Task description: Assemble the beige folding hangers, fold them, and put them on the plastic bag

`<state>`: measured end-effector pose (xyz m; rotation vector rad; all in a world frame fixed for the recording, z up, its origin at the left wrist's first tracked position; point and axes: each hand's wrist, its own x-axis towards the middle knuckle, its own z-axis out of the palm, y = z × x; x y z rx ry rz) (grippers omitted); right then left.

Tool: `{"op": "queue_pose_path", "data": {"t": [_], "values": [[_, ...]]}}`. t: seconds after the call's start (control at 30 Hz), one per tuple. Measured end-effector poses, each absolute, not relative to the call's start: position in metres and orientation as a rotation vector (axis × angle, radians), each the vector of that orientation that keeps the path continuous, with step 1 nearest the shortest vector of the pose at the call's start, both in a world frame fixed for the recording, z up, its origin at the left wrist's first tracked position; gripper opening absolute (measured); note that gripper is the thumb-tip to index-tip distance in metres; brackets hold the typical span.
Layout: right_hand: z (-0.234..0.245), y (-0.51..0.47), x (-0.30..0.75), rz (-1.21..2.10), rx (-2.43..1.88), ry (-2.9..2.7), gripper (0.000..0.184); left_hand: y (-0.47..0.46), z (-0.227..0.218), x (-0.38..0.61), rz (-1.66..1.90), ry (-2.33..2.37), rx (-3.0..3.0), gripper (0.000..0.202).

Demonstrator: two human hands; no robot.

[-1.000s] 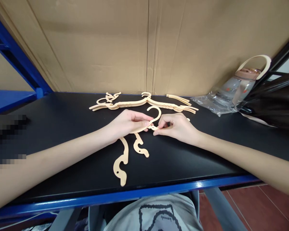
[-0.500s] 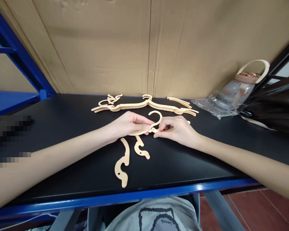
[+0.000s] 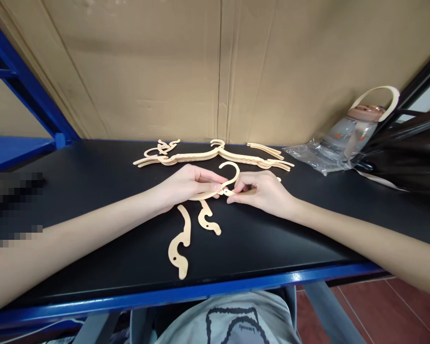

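My left hand [image 3: 197, 184] pinches a beige hanger arm together with the foot of a curved hanger hook [image 3: 236, 168], which stands up between my hands. From the right, my right hand [image 3: 261, 190] grips another hanger arm [image 3: 228, 192], its holed end touching or very close to the hook's foot. Fingers cover most of both arms. Below my hands, two notched hanger pieces lie on the black table: a small one [image 3: 203, 220] and a larger one [image 3: 185, 234] nearer the front edge.
Behind my hands lie assembled beige hangers [image 3: 197, 155], a pile of loose hook pieces [image 3: 164, 147] and thin hanger strips [image 3: 267, 151]. At the right a clear bottle [image 3: 354, 131] leans beside crumpled plastic [image 3: 317, 157] and a black bag [image 3: 408, 162]. Cardboard [image 3: 146, 71] walls the back.
Both hands keep nearly the same hold, with the two arm ends still meeting at the hook. The whole view has shifted slightly.
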<state>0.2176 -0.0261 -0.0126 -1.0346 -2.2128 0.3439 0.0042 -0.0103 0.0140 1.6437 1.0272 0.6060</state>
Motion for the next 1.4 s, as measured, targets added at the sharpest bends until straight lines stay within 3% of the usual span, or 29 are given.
{"op": "queue_pose_path", "data": {"t": [0.8, 1.4], "values": [[-0.017, -0.029, 0.218, 0.315, -0.890, -2.207, 0.016, -0.013, 0.014, 0.010, 0.628, 1.021, 1.772, 0.016], [-0.017, -0.026, 0.216, 0.338, -0.882, -2.202, 0.020, -0.017, 0.007, 0.015, 0.753, 1.035, 1.628, 0.028]]}}
